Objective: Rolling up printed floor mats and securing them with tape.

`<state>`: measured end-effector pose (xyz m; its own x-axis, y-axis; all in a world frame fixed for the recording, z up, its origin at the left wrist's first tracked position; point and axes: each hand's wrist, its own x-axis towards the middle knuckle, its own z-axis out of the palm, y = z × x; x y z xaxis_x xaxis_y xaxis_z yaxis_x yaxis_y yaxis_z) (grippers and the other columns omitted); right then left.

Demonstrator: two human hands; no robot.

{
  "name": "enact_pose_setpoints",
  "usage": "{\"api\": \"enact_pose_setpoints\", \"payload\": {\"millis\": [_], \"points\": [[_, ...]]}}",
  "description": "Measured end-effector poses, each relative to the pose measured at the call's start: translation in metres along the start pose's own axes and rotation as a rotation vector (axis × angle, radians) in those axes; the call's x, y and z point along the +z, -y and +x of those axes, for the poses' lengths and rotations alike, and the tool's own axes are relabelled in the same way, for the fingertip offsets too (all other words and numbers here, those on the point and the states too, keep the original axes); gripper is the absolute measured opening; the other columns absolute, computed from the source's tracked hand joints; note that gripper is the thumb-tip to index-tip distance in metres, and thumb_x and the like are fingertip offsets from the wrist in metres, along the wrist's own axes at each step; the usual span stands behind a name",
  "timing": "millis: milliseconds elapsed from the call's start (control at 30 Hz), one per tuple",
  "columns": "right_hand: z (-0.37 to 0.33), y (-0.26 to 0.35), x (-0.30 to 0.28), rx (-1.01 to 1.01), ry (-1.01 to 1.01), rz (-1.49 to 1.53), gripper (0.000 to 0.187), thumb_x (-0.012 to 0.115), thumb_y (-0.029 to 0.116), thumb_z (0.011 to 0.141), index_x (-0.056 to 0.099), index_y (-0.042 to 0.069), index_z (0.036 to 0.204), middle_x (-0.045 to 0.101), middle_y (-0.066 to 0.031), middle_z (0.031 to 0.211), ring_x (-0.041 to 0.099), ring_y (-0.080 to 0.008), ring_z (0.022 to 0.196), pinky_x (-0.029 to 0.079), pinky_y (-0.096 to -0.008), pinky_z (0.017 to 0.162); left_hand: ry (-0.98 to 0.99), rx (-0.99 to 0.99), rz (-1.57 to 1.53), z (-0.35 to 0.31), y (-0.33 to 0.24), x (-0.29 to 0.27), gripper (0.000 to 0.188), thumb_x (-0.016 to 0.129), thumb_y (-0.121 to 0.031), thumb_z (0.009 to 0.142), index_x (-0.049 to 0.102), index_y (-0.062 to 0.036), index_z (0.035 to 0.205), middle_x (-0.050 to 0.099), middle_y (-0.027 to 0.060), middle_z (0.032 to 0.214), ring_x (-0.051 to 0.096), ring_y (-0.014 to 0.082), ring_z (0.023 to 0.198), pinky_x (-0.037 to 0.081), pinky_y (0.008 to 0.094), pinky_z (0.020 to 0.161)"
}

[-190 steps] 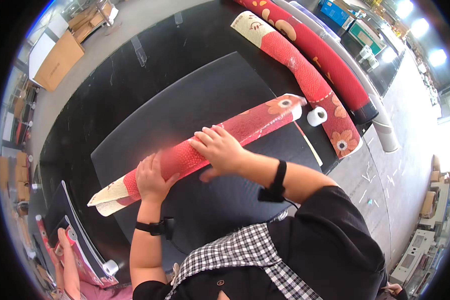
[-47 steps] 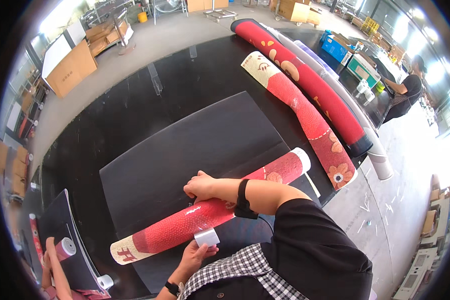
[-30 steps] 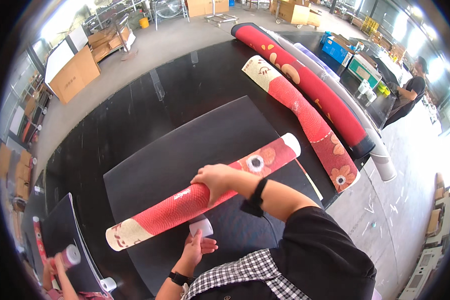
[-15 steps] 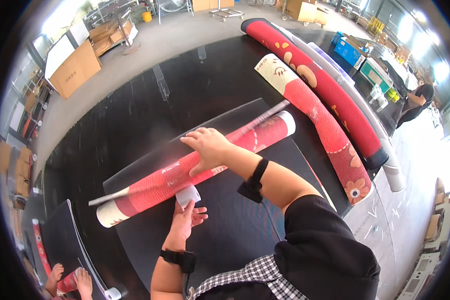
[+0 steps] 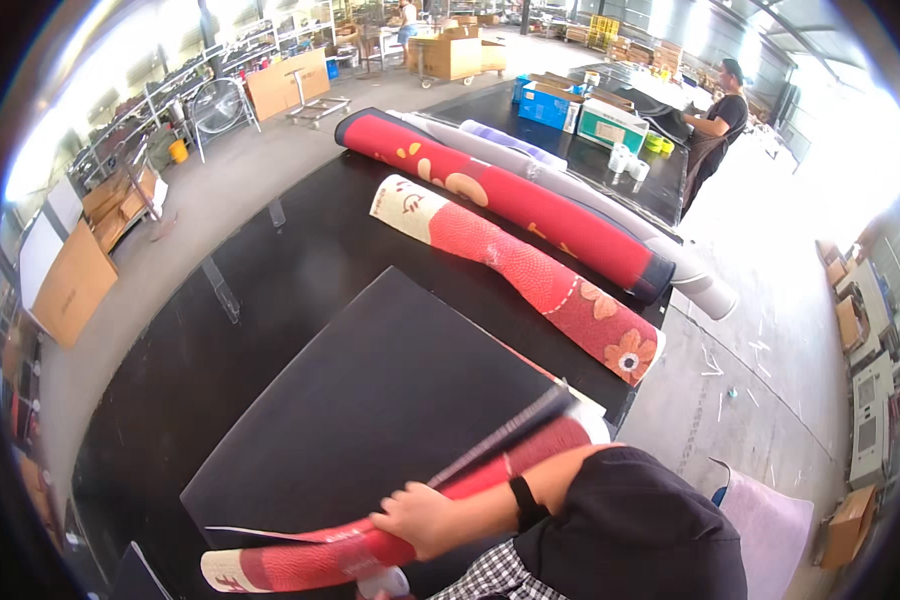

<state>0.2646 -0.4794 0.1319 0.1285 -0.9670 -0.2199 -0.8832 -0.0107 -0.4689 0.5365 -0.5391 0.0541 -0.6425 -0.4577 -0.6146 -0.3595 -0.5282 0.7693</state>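
A rolled red floor mat with cream ends lies slantwise near me, its loose dark-backed edge lifted and blurred. Over its middle, my right hand is closed, fingers curled on the roll. Below it, at the lower edge of the picture, a white roll of tape touches the mat's near side. Only a sliver of my left hand shows beside the tape, which it appears to grip; most of that hand is cut off. Beyond the roll, another mat lies flat, black backing up.
A loosely rolled red flowered mat lies across the black table. Behind it are a thicker red roll and grey rolls. Blue and green boxes stand farther back, near a person.
My view has swung up and right. The rolled mat and both my hands have come nearer me, exposing more of the flat black mat. My left hand has mostly left the picture.
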Motion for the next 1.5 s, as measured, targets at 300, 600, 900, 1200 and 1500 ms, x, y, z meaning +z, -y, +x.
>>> {"api": "enact_pose_setpoints", "payload": {"millis": [300,600,900,1200,1500], "points": [[0.049,-0.096,-0.056,0.168,-0.060,0.038,0.087,0.085,0.060,0.050,0.064,0.014,0.120,0.056,-0.0131,0.121,0.051,-0.0309,0.117,0.042,-0.0428,0.095,-0.058,-0.129,0.155,0.057,-0.017,0.010,0.037,0.046,-0.023,0.100,0.030,-0.0173,0.134,0.071,0.0173,0.093,0.069,0.0220,0.062,0.053,0.0301,0.051],[0.065,-0.100,-0.062,0.020,-0.167,-0.017,0.084,0.075,0.053,0.069,0.050,0.013,0.138,0.061,-0.0163,0.122,0.058,-0.0342,0.114,0.047,-0.0460,0.096,-0.030,-0.023,0.098,0.131,-0.087,0.028,0.048,0.060,-0.025,0.096,0.032,-0.0123,0.133,0.070,0.0180,0.094,0.069,0.0232,0.061,0.055,0.0283,0.050],[0.126,-0.118,-0.090,0.133,-0.243,-0.181,0.079,0.083,0.045,0.062,0.052,0.016,0.129,0.064,-0.0125,0.108,0.065,-0.0321,0.100,0.052,-0.0422,0.084,-0.016,0.235,-0.267,0.200,-0.122,0.032,0.043,0.063,-0.036,0.095,0.045,-0.0089,0.123,0.068,0.0135,0.087,0.071,0.0232,0.073,0.058,0.0266,0.060],[-0.001,-0.030,-0.015,0.145,0.164,0.410,0.080,0.077,0.045,0.063,0.050,0.015,0.132,0.065,-0.0174,0.108,0.065,-0.0358,0.099,0.051,-0.0440,0.083,0.200,-0.170,-0.017,0.027,0.000,0.009,0.058,0.065,-0.025,0.093,0.041,-0.0058,0.142,0.054,0.0101,0.130,0.052,0.0242,0.121,0.044,0.0410,0.099],[0.021,-0.113,-0.061,0.368,-0.284,-0.329,0.049,0.076,0.033,0.073,0.063,0.014,0.116,0.061,-0.0103,0.112,0.055,-0.0321,0.111,0.043,-0.0429,0.092,0.119,-0.182,0.096,0.076,-0.045,0.057,0.045,0.058,-0.021,0.098,0.038,-0.0052,0.135,0.066,0.0181,0.106,0.071,0.0273,0.084,0.059,0.0333,0.069]]}}
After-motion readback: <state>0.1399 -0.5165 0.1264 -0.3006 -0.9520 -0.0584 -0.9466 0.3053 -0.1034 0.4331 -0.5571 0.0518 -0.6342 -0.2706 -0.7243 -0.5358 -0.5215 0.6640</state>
